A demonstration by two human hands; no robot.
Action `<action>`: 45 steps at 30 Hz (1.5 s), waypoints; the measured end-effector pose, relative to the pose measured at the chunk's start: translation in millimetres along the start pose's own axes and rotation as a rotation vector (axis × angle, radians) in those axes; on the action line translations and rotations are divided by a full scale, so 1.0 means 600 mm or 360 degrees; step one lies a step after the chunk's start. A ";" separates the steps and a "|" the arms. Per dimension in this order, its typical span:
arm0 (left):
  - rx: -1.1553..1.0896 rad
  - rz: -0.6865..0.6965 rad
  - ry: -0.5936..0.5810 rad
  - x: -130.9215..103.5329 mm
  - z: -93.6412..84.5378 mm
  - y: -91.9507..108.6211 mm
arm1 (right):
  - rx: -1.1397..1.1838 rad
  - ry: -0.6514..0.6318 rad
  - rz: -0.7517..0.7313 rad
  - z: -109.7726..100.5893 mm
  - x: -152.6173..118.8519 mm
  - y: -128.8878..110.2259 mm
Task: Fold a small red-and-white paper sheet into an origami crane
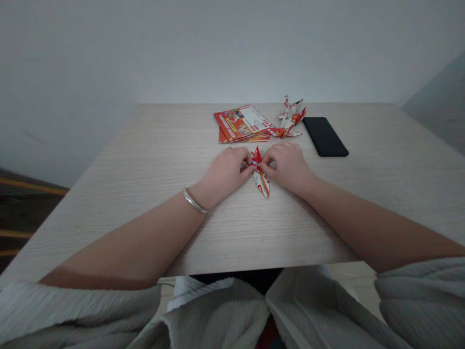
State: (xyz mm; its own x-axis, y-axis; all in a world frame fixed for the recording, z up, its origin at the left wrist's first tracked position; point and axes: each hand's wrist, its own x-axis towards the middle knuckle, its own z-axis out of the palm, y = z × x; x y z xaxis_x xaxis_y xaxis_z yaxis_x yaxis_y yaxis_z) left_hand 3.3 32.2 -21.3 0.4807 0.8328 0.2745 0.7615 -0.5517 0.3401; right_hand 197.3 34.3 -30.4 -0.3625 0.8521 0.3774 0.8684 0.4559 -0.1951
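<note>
A narrow, pointed red-and-white paper fold point(260, 177) lies mid-table point(145, 160). The left hand point(225, 173) and right hand point(286, 166) pinch its top, fingers closed tight. Behind lie flyers point(241, 123), a finished fold point(290, 118), a phone point(325, 136).

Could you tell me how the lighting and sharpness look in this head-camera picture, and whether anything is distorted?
Head view: dim, flat, greyish light with only faint shadows under the hands; no glare on the table. The folded paper piece between left hand and right hand is soft, its print unreadable. Wide-angle stretch enlarges the forearms towards the lower corners.
</note>
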 end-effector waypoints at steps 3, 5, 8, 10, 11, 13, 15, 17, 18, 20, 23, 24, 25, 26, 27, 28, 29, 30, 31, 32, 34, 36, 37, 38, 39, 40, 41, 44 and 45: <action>0.0137 0.0076 0.0031 -0.003 -0.004 0.003 | 0.0012 -0.0013 0.0001 -0.001 0.001 -0.001; 0.0189 0.0152 0.0021 -0.004 -0.004 0.002 | 0.0019 -0.0016 0.0009 -0.002 0.002 -0.002; 0.0204 0.0234 0.0000 -0.002 -0.002 -0.002 | 0.0019 -0.0015 0.0045 -0.001 0.003 -0.002; 0.0184 0.0245 0.0007 -0.002 0.000 -0.004 | 0.0020 -0.0022 0.0063 0.000 0.003 -0.002; 0.0172 0.0244 0.0012 -0.001 0.001 -0.005 | 0.0025 -0.0018 0.0072 0.001 0.004 -0.001; 0.0162 0.0263 0.0009 -0.001 0.002 -0.005 | 0.0052 0.0010 0.0094 0.003 0.004 -0.002; 0.0176 0.0318 -0.0004 -0.001 0.002 -0.004 | 0.0100 0.0052 0.0120 0.003 0.004 -0.003; 0.0196 0.0369 -0.0009 -0.001 0.002 -0.004 | 0.0130 0.0073 0.0119 0.001 0.004 -0.004; 0.0203 0.0377 -0.0002 -0.002 0.002 -0.004 | 0.0124 0.0069 0.0106 0.000 0.004 -0.005; 0.0216 0.0357 0.0031 -0.003 0.003 -0.005 | 0.0090 0.0047 0.0067 -0.004 0.002 -0.006; 0.0233 0.0323 0.0061 -0.004 0.004 -0.007 | 0.0064 0.0018 0.0006 -0.008 0.000 -0.005; 0.0236 0.0323 0.0055 -0.004 0.004 -0.007 | 0.0068 0.0015 -0.0018 -0.009 -0.001 -0.004; 0.0233 0.0331 0.0040 -0.004 0.004 -0.008 | 0.0071 0.0014 -0.0043 -0.010 -0.002 -0.003; 0.0221 0.0339 0.0019 -0.004 0.004 -0.008 | 0.0072 0.0013 -0.0066 -0.010 -0.002 -0.001; 0.0203 0.0346 -0.0004 -0.003 0.004 -0.009 | 0.0074 0.0015 -0.0088 -0.010 -0.003 0.001; 0.0181 0.0347 -0.0025 -0.003 0.004 -0.009 | 0.0077 0.0020 -0.0107 -0.009 -0.003 0.004; 0.0160 0.0338 -0.0044 -0.002 0.003 -0.009 | 0.0088 0.0029 -0.0122 -0.008 -0.003 0.008; 0.0144 0.0321 -0.0059 -0.002 0.003 -0.009 | 0.0112 0.0032 -0.0132 -0.006 -0.004 0.012; 0.0135 0.0295 -0.0064 -0.002 0.002 -0.009 | 0.0147 0.0028 -0.0142 -0.004 -0.003 0.017; 0.0136 0.0263 -0.0064 -0.001 0.001 -0.008 | 0.0197 0.0017 -0.0146 -0.001 -0.003 0.021; 0.0157 0.0203 -0.0047 -0.002 0.000 -0.006 | 0.0312 -0.0063 -0.0165 0.004 -0.002 0.029; 0.0186 0.0185 -0.0021 -0.002 0.000 -0.006 | 0.0382 -0.0105 -0.0188 0.008 0.000 0.033; 0.0198 0.0192 -0.0010 -0.002 0.000 -0.006 | 0.0398 -0.0112 -0.0204 0.009 0.001 0.034; 0.0204 0.0205 -0.0003 -0.003 0.001 -0.007 | 0.0409 -0.0111 -0.0216 0.010 0.001 0.034; 0.0203 0.0216 0.0006 -0.003 0.002 -0.009 | 0.0417 -0.0111 -0.0225 0.010 0.002 0.035; 0.0195 0.0222 0.0008 -0.002 0.003 -0.010 | 0.0428 -0.0119 -0.0229 0.011 0.003 0.036; 0.0183 0.0216 0.0004 -0.002 0.003 -0.011 | 0.0440 -0.0132 -0.0229 0.011 0.004 0.036; 0.0165 0.0170 -0.0035 -0.002 0.005 -0.014 | 0.0433 -0.0145 -0.0198 0.012 0.003 0.038; 0.0168 0.0158 -0.0055 -0.002 0.006 -0.014 | 0.0406 -0.0132 -0.0185 0.013 0.003 0.039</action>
State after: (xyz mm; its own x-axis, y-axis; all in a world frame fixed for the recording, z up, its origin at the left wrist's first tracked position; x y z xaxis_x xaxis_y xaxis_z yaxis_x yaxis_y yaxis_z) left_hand -2.0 35.9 -27.8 0.5690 0.7766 0.2704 0.7502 -0.6249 0.2161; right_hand 214.2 48.2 -41.3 -0.4904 0.8036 0.3372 0.7099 0.5928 -0.3803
